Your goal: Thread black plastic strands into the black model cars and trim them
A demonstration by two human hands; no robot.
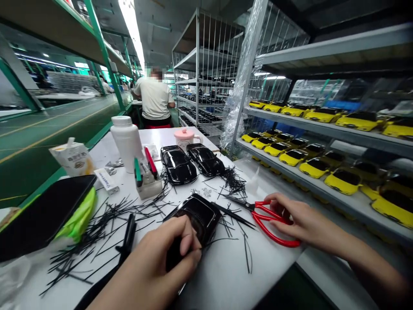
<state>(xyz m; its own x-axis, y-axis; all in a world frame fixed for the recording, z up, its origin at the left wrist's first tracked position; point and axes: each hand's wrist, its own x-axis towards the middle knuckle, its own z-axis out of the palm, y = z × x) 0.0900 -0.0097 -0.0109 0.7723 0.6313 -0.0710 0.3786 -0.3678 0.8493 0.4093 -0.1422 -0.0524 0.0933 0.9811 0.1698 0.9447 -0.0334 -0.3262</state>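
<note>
A black model car (206,211) lies on the white table in front of me, partly hidden by my left hand (167,252). The thumb and forefinger of that hand are pinched together over the car, and a thin black strip (221,239) sticks out to the right from the fingertips. My right hand (290,215) has its fingers around the red handles of a pair of scissors (263,214). The scissors' dark blades are spread apart and point left, beside the car. Many loose black strips (234,181) lie scattered around both hands.
Two more black model cars (178,165) stand behind, near a pink lidded mug (183,135), a white bottle (125,140) and a tool holder (149,188). A dark tablet-like slab (48,211) lies left. Yellow model cars (343,178) fill the right rack. A person (156,99) sits ahead.
</note>
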